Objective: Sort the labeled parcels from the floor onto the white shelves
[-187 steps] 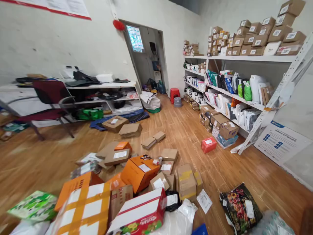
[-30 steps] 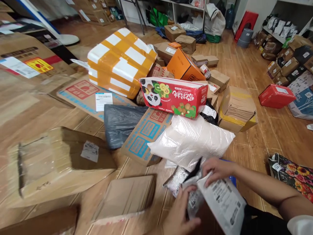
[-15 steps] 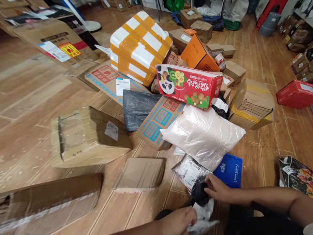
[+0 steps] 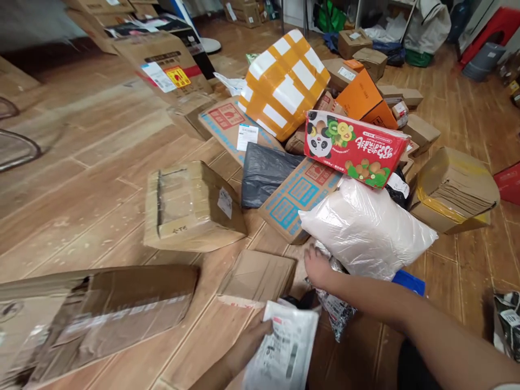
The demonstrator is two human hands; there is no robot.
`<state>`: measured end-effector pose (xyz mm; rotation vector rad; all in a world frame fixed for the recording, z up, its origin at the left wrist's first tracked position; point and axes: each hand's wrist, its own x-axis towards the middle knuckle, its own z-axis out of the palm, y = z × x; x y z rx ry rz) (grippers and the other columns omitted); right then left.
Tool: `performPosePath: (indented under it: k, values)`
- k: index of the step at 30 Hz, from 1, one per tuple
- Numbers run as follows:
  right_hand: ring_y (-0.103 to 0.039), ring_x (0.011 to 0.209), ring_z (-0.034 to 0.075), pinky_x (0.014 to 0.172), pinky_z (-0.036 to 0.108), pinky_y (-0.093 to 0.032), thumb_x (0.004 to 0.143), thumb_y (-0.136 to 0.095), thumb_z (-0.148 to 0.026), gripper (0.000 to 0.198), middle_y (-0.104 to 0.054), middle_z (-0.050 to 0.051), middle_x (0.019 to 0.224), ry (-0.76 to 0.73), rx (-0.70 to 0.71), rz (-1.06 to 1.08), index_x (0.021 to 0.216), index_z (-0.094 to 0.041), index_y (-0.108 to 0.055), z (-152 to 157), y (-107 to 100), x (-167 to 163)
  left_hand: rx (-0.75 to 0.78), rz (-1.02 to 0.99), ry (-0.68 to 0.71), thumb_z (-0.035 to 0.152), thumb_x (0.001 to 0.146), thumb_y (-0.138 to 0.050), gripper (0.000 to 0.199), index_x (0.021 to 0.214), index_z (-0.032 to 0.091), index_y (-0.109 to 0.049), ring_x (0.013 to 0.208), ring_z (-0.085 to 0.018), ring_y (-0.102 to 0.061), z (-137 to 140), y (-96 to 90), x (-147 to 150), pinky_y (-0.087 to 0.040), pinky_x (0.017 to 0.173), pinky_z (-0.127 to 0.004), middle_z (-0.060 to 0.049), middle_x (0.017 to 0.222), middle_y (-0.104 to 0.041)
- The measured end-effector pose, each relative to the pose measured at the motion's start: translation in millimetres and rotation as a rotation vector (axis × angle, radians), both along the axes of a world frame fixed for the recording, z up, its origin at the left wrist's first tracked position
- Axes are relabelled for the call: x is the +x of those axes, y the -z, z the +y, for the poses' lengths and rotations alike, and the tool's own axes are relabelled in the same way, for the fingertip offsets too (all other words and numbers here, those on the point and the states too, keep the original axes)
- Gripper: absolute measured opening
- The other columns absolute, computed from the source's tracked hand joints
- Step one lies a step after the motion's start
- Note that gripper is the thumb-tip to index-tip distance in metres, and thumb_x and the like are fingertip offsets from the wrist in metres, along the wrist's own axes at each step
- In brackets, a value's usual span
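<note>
At the bottom centre, my left hand (image 4: 254, 336) grips the left edge of a white mailer bag (image 4: 286, 344) with a printed label facing up. My right hand (image 4: 319, 268) reaches across to a silver mailer bag (image 4: 337, 311), its fingers curled over the bag's upper left part. My forearm hides some of this silver bag. Just beyond the right hand lies a puffy white plastic-wrapped parcel (image 4: 368, 230). Part of a blue bag (image 4: 409, 281) shows under the parcel's lower right side. To the left is a flat brown carton (image 4: 258, 276).
A heap of parcels includes a red kiwi-fruit box (image 4: 355, 149), a white box with orange tape (image 4: 284, 84), an orange box (image 4: 361, 97) and a dark grey bag (image 4: 270, 173). Brown cartons (image 4: 195, 208) lie on the wooden floor (image 4: 101, 216); a long carton (image 4: 134, 303) is at lower left.
My view has swung left. The left hand has brought the white mailer up, label now showing. My right hand has left the black thing and moved forward left onto the silver mailer bag.
</note>
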<state>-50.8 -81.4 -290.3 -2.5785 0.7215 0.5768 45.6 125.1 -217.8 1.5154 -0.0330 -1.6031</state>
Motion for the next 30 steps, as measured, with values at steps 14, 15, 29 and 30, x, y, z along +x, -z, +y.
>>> performPosePath:
  k: [14, 15, 29, 30]
  values:
    - [-0.07, 0.109, 0.024, 0.094, 0.035, -0.054, 0.083, -0.052, -0.001, 0.031, -0.073, 0.012, 0.119, 0.244, 0.047, -0.259, 0.099, -0.02, -0.071, -6, 23, -25, 0.005, -0.518, -0.323, 0.051, 0.055, -0.069, 0.05, 0.095, 0.02, -0.065, 0.101, -0.035, -0.072, -3, 70.8, 37, -0.056, 0.097, -0.05, -0.01, 0.099, -0.079]
    - [-0.069, 0.111, 0.023, 0.096, 0.035, -0.054, 0.084, -0.053, -0.005, 0.025, -0.074, 0.011, 0.118, 0.311, 0.078, -0.419, 0.094, -0.021, -0.069, -4, 18, -35, 0.026, -0.561, -0.268, 0.051, 0.058, -0.065, 0.045, 0.091, 0.021, -0.066, 0.099, -0.035, -0.072, -5, 70.4, 37, -0.056, 0.095, -0.05, -0.01, 0.096, -0.079]
    - [-0.052, 0.064, 0.01, 0.061, 0.02, -0.045, 0.059, -0.072, -0.024, 0.034, -0.055, -0.011, 0.068, 1.532, 0.88, -1.386, 0.08, -0.024, -0.046, -12, -54, -48, 0.07, -0.943, 0.114, 0.04, 0.084, -0.033, 0.017, 0.077, 0.029, -0.043, 0.082, -0.029, -0.065, -22, 62.1, 18, -0.054, 0.08, -0.046, -0.007, 0.079, -0.064]
    - [-0.053, 0.066, 0.01, 0.062, 0.021, -0.046, 0.059, -0.071, -0.024, 0.034, -0.056, -0.01, 0.07, 1.544, 0.861, -1.393, 0.082, -0.024, -0.046, -14, -56, -49, 0.077, -0.929, 0.085, 0.039, 0.085, -0.033, 0.017, 0.078, 0.028, -0.043, 0.082, -0.028, -0.065, -21, 65.3, 16, -0.054, 0.08, -0.046, -0.006, 0.079, -0.064]
